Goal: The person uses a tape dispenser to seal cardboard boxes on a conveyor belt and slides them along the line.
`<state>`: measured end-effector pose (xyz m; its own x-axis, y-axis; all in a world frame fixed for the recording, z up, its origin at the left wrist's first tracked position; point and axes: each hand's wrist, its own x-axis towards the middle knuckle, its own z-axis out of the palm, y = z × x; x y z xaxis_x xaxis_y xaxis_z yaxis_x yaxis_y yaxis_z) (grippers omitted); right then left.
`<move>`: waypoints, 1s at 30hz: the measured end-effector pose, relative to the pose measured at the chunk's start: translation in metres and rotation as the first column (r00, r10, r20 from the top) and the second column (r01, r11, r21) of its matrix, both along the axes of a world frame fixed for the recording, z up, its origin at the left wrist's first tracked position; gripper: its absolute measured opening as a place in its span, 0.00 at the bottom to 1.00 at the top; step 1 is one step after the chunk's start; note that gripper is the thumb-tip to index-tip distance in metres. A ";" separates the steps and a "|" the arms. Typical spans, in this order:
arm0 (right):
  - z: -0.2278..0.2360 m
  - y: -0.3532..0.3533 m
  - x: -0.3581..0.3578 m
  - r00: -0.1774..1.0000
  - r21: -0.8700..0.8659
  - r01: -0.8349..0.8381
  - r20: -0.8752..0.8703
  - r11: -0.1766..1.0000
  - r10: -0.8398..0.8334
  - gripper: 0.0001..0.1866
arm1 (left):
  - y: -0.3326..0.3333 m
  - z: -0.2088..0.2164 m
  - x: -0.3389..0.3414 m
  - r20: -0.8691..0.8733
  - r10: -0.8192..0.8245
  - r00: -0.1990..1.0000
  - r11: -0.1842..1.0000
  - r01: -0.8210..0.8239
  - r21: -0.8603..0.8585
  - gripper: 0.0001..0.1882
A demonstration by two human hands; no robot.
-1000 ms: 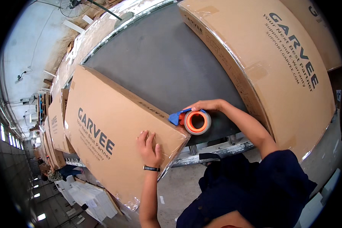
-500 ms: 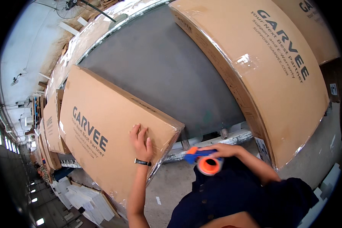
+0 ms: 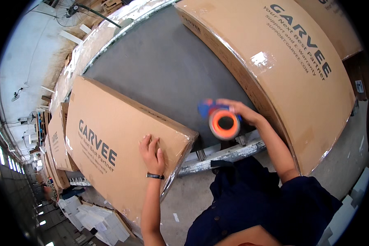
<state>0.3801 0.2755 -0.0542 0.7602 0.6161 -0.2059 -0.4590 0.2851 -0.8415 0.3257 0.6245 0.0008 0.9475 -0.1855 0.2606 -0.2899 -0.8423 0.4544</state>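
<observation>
My left hand [image 3: 152, 156] lies flat on top of a large cardboard box [image 3: 95, 119], near its right end, fingers stretched out and holding nothing. Clear tape wraps that end of the box. In my right hand [image 3: 241, 110] is a blue and orange tape dispenser [image 3: 236, 126] with a roll on an orange core, raised above the grey conveyor belt [image 3: 160, 61]. The dispenser is slightly smeared by motion, and my fingers partly cover its handle. To the right of this hand stands another large taped cardboard box [image 3: 266, 53].
More cardboard boxes [image 3: 58, 139] line the conveyor at the far left. A chipped metal rail [image 3: 229, 159] edges the belt on my side. White foam sheets [image 3: 100, 221] are stacked on the floor at lower left. A fan [image 3: 71, 10] stands beyond the belt.
My right hand has lifted the tape dispenser up and away from my body, from near the rail to over the belt. My left hand stays on the box.
</observation>
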 end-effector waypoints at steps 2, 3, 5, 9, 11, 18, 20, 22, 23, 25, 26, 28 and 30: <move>-0.015 0.007 0.044 0.956 0.089 0.289 -0.081 0.953 -0.283 0.29 | 0.003 -0.005 0.002 -0.009 0.005 1.000 1.000 -0.005 -0.009 0.19; -0.037 0.012 0.061 0.943 0.045 0.319 -0.111 0.947 -0.312 0.29 | -0.012 -0.007 0.012 -0.023 -0.025 0.999 1.000 0.025 -0.012 0.19; -0.082 0.048 0.062 0.953 -0.261 -0.279 -0.190 0.924 0.234 0.33 | -0.013 -0.001 0.013 -0.032 -0.022 0.999 0.999 0.021 -0.034 0.20; -0.075 0.054 0.064 0.871 -0.217 -0.419 -0.372 0.882 0.322 0.34 | -0.003 -0.002 0.003 -0.009 -0.004 1.000 1.000 0.004 0.015 0.21; -0.069 0.051 0.083 0.849 -0.175 -0.460 -0.374 0.870 0.373 0.35 | -0.011 -0.001 0.008 -0.002 -0.008 1.000 1.000 0.008 0.000 0.21; -0.067 0.017 0.007 0.909 -0.096 -0.369 -0.245 0.924 0.338 0.37 | -0.006 -0.003 0.010 -0.017 -0.007 1.000 0.994 0.005 -0.106 0.20; -0.037 -0.006 -0.048 0.908 -0.080 -0.380 -0.219 0.921 0.356 0.32 | 0.002 -0.003 0.002 -0.012 0.018 1.000 0.996 -0.019 -0.084 0.20; -0.059 -0.005 -0.103 0.939 -0.161 -0.301 0.125 0.940 0.322 0.33 | 0.002 -0.001 0.012 0.005 0.006 1.000 0.997 -0.006 -0.078 0.19; -0.049 0.005 -0.115 0.945 -0.178 -0.275 0.132 0.945 0.300 0.33 | -0.002 -0.001 0.010 -0.006 -0.004 1.000 0.997 0.004 -0.076 0.19; -0.027 0.046 -0.088 0.916 -0.385 -0.286 0.159 0.877 0.368 0.34 | -0.005 -0.001 0.003 -0.017 -0.003 1.000 0.997 0.002 -0.072 0.19; -0.035 0.057 -0.061 0.869 -0.439 -0.380 0.133 0.814 0.477 0.32 | -0.006 -0.001 0.006 -0.001 -0.013 1.000 0.998 0.013 -0.063 0.19; -0.021 0.074 -0.032 0.695 -0.643 -0.363 0.295 0.675 0.655 0.32 | -0.002 -0.004 0.005 0.028 -0.023 0.999 0.999 0.025 -0.045 0.18; -0.022 0.116 -0.051 0.490 -0.732 -0.391 0.348 0.559 0.799 0.34 | -0.008 0.000 0.001 0.007 -0.021 1.000 0.998 0.021 -0.066 0.18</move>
<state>0.3293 0.3917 -0.0760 0.2926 0.9057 -0.3068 0.3190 -0.3949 -0.8616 0.3263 0.6165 0.0007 0.9418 -0.1875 0.2791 -0.3103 -0.8040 0.5073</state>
